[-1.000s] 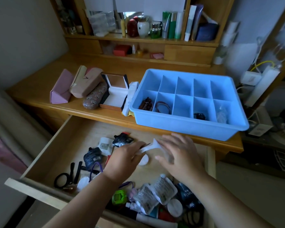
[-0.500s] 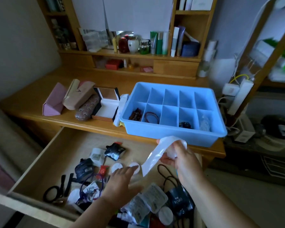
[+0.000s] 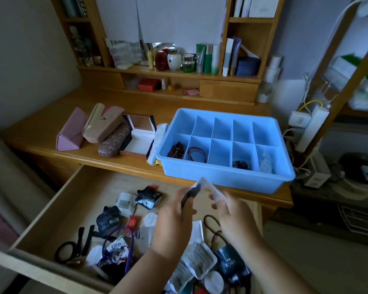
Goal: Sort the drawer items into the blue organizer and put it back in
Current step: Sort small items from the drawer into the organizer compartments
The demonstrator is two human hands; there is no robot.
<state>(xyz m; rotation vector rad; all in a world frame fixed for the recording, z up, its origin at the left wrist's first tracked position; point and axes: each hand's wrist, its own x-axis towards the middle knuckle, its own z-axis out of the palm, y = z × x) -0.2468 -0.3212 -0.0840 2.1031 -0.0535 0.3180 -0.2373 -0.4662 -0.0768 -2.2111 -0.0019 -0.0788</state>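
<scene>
Both hands now hold a small clear plastic bag (image 3: 208,188) up over the open drawer (image 3: 57,211), just in front of the blue organizer (image 3: 223,177). Half a second ago only the right hand (image 3: 234,217) had it, dangling, while the left hand (image 3: 174,228) was down among the clutter; the left has since come up with something dark. The left fingers (image 3: 184,198) pinch that dark piece at the bag's mouth, and the right fingers (image 3: 216,197) pinch the bag's other edge, spreading it. Blur makes it hard to say what the dark piece is, or whether it is already inside.

So the step looks like bagging a loose item before it goes into a compartment. The organizer sits on the desk (image 3: 40,132) behind the drawer, with beads, hair ties, a dark object and a clear bag in its front row and the back row bare. Most of the drawer's items lie unsorted, so the task is at an early stage.
</scene>
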